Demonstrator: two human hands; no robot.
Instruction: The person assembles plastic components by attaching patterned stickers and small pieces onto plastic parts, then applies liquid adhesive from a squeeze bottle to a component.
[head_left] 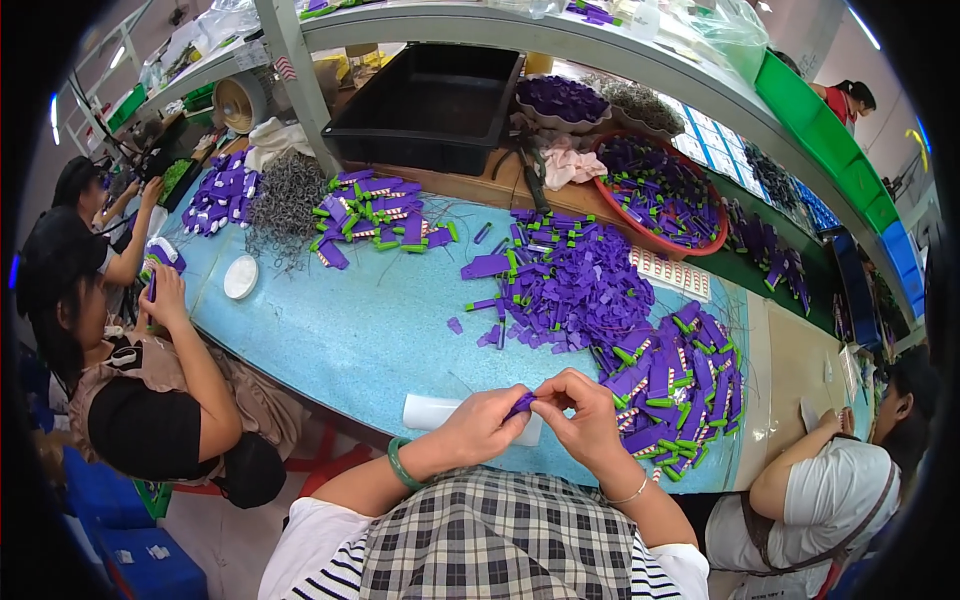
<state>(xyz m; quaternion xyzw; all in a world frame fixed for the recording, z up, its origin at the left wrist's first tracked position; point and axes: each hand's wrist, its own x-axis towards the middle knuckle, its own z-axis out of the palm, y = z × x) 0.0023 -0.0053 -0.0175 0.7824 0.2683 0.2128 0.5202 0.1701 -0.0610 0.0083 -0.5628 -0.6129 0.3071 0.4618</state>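
Observation:
At the table's front edge, my left hand (486,422) is closed around a small purple plastic piece (521,403). My right hand (580,414) pinches at the same piece from the other side, its fingertips meeting the left ones. Most of the piece is hidden by my fingers. Beneath both hands lies a white sheet or roll (430,411). Beyond them spreads a heap of loose purple pieces (580,285). To the right is a pile of purple-and-green parts (680,390) with striped strips.
At the back stand a black tray (425,120) and a red basket (662,232) of purple parts. Tangled wire pieces (285,210) lie back left, near a white round lid (241,277). A shelf beam (600,52) crosses above. Co-workers sit left (150,410) and right (835,490).

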